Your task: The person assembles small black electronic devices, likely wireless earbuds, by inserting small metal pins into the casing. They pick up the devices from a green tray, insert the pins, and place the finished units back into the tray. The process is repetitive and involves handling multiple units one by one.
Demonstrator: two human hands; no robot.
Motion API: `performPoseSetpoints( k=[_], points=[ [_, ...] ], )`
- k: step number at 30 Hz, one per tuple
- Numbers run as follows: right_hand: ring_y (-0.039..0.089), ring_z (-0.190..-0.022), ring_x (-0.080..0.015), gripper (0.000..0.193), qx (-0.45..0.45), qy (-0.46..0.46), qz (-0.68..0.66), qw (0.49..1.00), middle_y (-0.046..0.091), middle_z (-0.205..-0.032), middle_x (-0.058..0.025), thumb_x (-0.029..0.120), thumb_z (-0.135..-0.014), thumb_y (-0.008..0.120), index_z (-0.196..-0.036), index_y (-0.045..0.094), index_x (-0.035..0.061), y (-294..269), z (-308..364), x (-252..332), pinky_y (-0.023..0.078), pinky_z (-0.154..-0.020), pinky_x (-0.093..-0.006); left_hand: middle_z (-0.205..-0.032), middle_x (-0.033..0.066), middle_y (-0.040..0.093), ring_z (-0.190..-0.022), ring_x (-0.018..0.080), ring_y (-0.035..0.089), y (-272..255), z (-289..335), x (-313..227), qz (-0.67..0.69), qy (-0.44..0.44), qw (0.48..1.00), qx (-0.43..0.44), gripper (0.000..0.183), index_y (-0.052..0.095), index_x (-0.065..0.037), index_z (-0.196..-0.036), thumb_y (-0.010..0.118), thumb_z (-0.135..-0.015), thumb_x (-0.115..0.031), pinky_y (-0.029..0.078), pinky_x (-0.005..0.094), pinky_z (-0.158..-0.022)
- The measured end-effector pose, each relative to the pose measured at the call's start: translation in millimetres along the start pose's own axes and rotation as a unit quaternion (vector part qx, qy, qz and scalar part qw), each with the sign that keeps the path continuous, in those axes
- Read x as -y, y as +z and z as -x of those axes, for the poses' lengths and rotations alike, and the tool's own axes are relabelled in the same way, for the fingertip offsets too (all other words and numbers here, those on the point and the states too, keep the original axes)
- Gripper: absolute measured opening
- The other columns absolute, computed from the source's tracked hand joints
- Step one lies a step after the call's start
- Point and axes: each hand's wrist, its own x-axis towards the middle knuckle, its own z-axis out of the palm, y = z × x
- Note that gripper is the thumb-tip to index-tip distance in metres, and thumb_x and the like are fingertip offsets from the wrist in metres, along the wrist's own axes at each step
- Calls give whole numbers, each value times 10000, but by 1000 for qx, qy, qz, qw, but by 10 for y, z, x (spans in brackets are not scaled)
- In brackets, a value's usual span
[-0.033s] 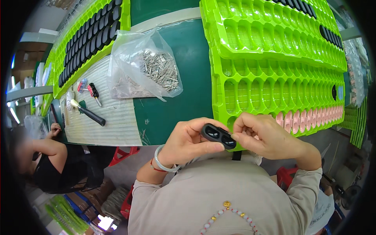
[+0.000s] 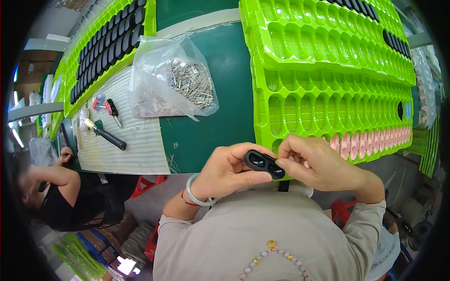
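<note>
In front of my chest, a black oval earbud-case shell (image 2: 263, 164) with two glossy hollows faces up. My left hand (image 2: 222, 171) is closed round its left end, thumb along the near side and fingers at the far side. At the shell's right end, my right hand (image 2: 314, 161) is pinched, thumb and forefinger together against the rim. Whatever lies between those fingertips is hidden. Just beyond both hands stands a bright green tray (image 2: 262, 110) with oval pockets, its near row partly filled with pink pieces (image 2: 356, 145).
A clear bag of metal pins (image 2: 192, 86) rests on the green tabletop (image 2: 225, 61). Left of it, a small hammer (image 2: 110, 138) and a screwdriver (image 2: 112, 112) lie on a pale foam sheet (image 2: 145, 145). Another tray holds black shells (image 2: 110, 47). A co-worker (image 2: 70, 187) sits at left.
The black earbud-case shell and my left hand have shifted slightly right. My right hand stays pinched at the shell's end.
</note>
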Motion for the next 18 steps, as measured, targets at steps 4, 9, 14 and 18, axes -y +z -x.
performPoseSetpoints(
  k=[4,9,14,18],
  points=[
    [583,-654,-235,113,-81,-98,12,992,601,-735,-118,82,-812,611,-857,565,-11,48,-30,-79,455,-579,-316,-971,93,623,-898,146,596,36,8,-24,77,-33,996,-41,342,561,33,-1048,677,-726,19,479,270,-812],
    [618,-718,-226,130,-138,-229,-3,964,636,-810,-127,27,-752,662,-878,649,-4,60,-20,-262,475,-603,-291,-1028,72,593,-941,108,576,14,5,69,148,-17,989,0,365,481,21,-1157,615,-817,8,469,238,-827],
    [623,-715,-201,158,-124,-197,-33,972,651,-813,-96,18,-717,687,-875,673,7,109,52,-358,484,-628,-279,-1044,78,581,-965,110,567,49,33,111,90,-9,995,30,418,410,22,-1216,583,-835,20,455,239,-854],
    [624,-700,-207,177,-112,-197,-8,974,647,-804,-103,32,-698,706,-871,673,10,190,121,-429,493,-626,-279,-1021,91,592,-958,128,577,128,86,107,104,-54,993,23,489,392,39,-1252,598,-808,43,455,266,-848]
  ],
)
